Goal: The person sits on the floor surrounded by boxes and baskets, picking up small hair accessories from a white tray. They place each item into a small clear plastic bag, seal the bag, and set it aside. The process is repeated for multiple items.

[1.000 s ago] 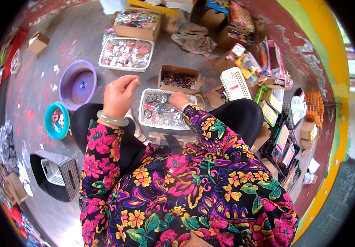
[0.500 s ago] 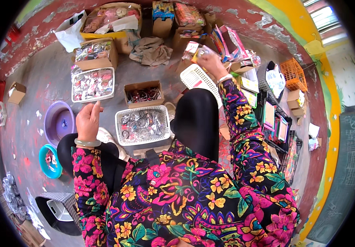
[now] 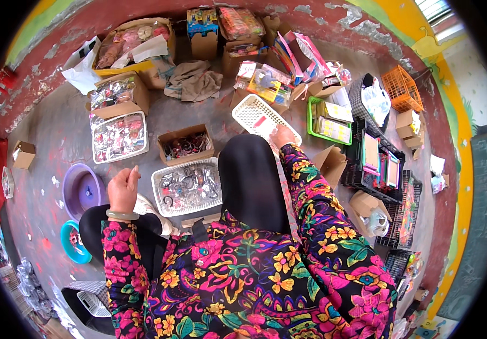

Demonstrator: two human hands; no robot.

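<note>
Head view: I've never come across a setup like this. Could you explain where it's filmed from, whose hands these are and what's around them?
No machine here: a wide fisheye camera worn on the head looks down, so straight edges bend. The flowered sleeves lead to the wearer's own bare hands. The left hand is raised, fingers curled; the right hand is at the end of a white basket. Whether either holds something small can't be made out. On the floor are a white tray of small packaged items, an open cardboard box and a purple basin.
</note>
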